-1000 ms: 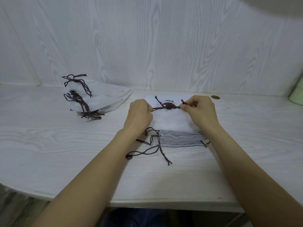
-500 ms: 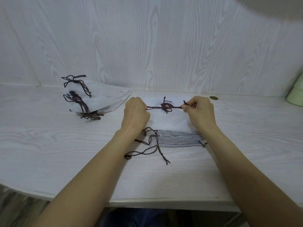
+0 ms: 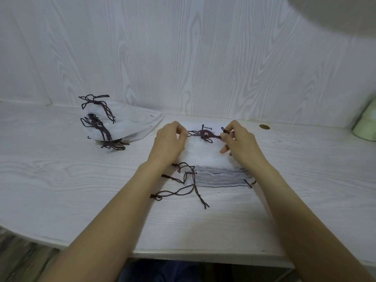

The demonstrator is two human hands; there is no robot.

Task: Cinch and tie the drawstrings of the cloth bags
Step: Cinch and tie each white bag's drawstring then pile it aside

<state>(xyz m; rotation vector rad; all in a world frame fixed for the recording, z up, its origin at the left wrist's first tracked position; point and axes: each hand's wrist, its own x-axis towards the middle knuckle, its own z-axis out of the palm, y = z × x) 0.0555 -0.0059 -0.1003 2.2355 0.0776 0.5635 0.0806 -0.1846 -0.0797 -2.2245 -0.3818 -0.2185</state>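
Your left hand point(image 3: 169, 142) and right hand point(image 3: 240, 143) each pinch a drawstring end point(image 3: 204, 135) atop the stack of bags point(image 3: 213, 169), knot forming, tied bags point(image 3: 126, 124) piled left, many remaining

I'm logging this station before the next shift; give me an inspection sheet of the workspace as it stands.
Surface: white wood-grain table, curved front edge.
Job's things: stack of white cloth bags in the middle; top bag's dark drawstring is knotted at the middle; loose cords trail off the stack's near left corner. Pile of tied bags at back left.
Clutter: small round brass-coloured thing near the wall; pale green object at the right edge, cut off.
Hands: left hand pinches the drawstring's left end, right hand pinches its right end.
Cables: nothing seen.
Surroundings: white wood-grain wall panels behind; dark floor below the table's edge.
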